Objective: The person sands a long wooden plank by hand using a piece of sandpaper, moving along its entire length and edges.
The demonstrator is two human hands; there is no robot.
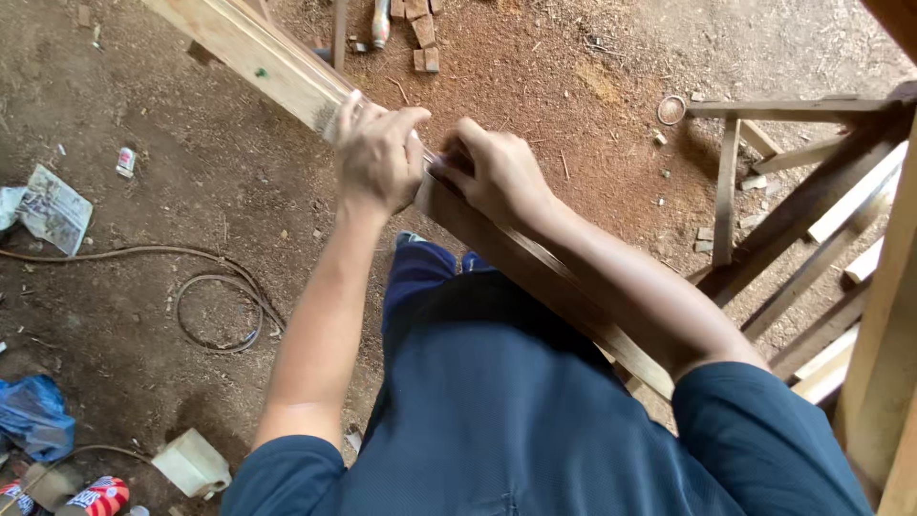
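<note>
Left hand: the left hand [377, 158] is curled down over the top of the long wooden beam [277, 72], fingers bent and closed on it; something pale and small shows under the fingers, but what it is cannot be told.
Right hand: the right hand [497, 172] sits just beside the left, knuckles up, gripping the same beam from above — the two hands nearly touch.
Beam: it runs on a slant from the top left of the view down toward the lower right, passing under both hands and in front of the person's dark blue shirt [516, 411]; its upper stretch is pale, its lower stretch darker.
Ground: bare reddish-brown dirt floor [573, 67] strewn with sawdust and chips.
Left side of floor: a looped cable [220, 311], a crumpled sheet of paper [53, 210], a blue plastic bag [33, 416] and a red-and-white can [95, 497] near the lower left corner.
Top edge: small wood offcuts [423, 38].
Right edge: a wooden frame [812, 220] of slats — well apart from the hands.
</note>
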